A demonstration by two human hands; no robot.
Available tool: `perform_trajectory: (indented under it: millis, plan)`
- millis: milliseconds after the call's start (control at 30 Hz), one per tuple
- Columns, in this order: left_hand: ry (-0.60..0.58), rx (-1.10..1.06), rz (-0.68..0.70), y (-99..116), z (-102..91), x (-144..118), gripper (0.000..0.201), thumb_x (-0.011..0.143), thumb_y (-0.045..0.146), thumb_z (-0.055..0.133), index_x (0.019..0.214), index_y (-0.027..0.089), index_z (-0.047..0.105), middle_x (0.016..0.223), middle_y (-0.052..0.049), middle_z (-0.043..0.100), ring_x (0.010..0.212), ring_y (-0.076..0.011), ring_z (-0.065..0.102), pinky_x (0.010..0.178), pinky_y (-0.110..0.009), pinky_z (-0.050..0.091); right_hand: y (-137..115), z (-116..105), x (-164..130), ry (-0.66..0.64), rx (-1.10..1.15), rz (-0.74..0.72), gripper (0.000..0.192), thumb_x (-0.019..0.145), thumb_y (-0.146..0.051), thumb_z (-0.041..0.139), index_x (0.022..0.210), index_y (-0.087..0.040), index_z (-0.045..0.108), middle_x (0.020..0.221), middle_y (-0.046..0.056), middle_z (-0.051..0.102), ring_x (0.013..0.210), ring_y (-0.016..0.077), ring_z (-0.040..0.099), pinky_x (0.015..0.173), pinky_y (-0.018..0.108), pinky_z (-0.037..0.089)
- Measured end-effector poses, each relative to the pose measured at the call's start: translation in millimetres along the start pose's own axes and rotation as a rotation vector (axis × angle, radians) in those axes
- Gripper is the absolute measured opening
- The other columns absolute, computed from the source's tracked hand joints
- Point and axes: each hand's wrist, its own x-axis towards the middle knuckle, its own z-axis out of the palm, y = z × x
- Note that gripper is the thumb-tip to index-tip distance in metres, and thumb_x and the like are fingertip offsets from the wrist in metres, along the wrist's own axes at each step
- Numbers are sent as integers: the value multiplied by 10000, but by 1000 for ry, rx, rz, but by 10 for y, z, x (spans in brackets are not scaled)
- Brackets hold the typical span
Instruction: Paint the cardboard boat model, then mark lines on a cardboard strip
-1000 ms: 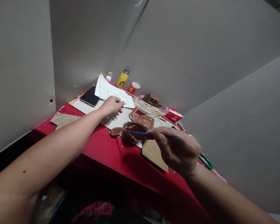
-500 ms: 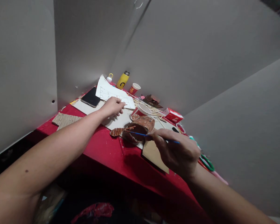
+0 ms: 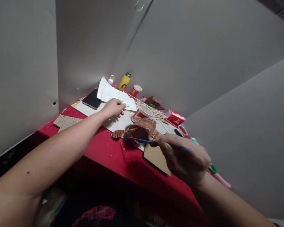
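Two hands work over a red table (image 3: pixel 104 151). The right hand (image 3: pixel 186 157) pinches one thin blue paintbrush (image 3: pixel 142 140) between thumb and fingers; the brush tip reaches to about 9 o'clock from the hand, into the open mouth of one brown-painted cup (image 3: pixel 142 129) lying on its side near the table's middle. The left hand (image 3: pixel 113 108), at 11 o'clock from that cup, rests with fingers curled loosely on one white sheet (image 3: pixel 109 93); whether it grips anything there cannot be told, as the fingertips are too small to read.

One corrugated brown strip (image 3: pixel 118 133) lies just at 9 o'clock of the painted cup, touching or nearly touching it. Two paper cups stand upright: one red-and-white cup (image 3: pixel 144 111) at 12 o'clock of the painted cup, another small cup (image 3: pixel 136 90) further back beside one yellow bottle (image 3: pixel 124 81). One dark phone (image 3: pixel 92 98) lies at 10 o'clock of the left hand. One piece of ribbed cardboard (image 3: pixel 66 121) sits at the table's left edge, one plain cardboard piece (image 3: pixel 157 156) partly under the right hand. One red box (image 3: pixel 175 116) lies at 2 o'clock of the painted cup, beside a bundle of thin sticks (image 3: pixel 151 108), too fine to count. Green scissor handles (image 3: pixel 212 168) are mostly hidden behind the right wrist.
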Motion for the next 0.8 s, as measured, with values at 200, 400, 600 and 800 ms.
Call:
perform_trajectory:
  millis: [200, 400, 600, 800]
  plan:
    - [2, -12, 16, 20, -37, 9, 316, 941, 177, 544, 626, 154, 556, 576, -25, 630, 404, -77, 488, 476, -232, 372, -32, -155, -162, 167, 49, 178, 159, 887, -135, 632, 937, -260, 718, 740, -2, 748, 620, 167, 711, 577, 290, 578]
    - [29, -78, 24, 36, -106, 7, 280, 905, 169, 607, 627, 143, 598, 597, -30, 642, 410, -71, 510, 456, -214, 362, 118, -279, -371, 371, 63, 281, 241, 900, -124, 628, 1078, -251, 732, 798, 20, 774, 650, 179, 733, 587, 308, 595]
    - [99, -78, 31, 86, -211, -20, 328, 900, 220, 627, 588, 148, 555, 616, -46, 652, 432, -80, 522, 454, -212, 415, 371, -299, -537, 545, 146, 360, 155, 916, -197, 633, 1038, -213, 728, 818, 39, 773, 654, 169, 723, 615, 330, 610]
    - [226, -53, 44, 100, -308, -36, 331, 864, 351, 680, 643, 153, 534, 612, -29, 638, 458, -74, 515, 463, -193, 428, 603, -164, -607, 669, 282, 432, 161, 913, -286, 634, 987, -179, 729, 786, 45, 761, 662, 162, 719, 583, 301, 601]
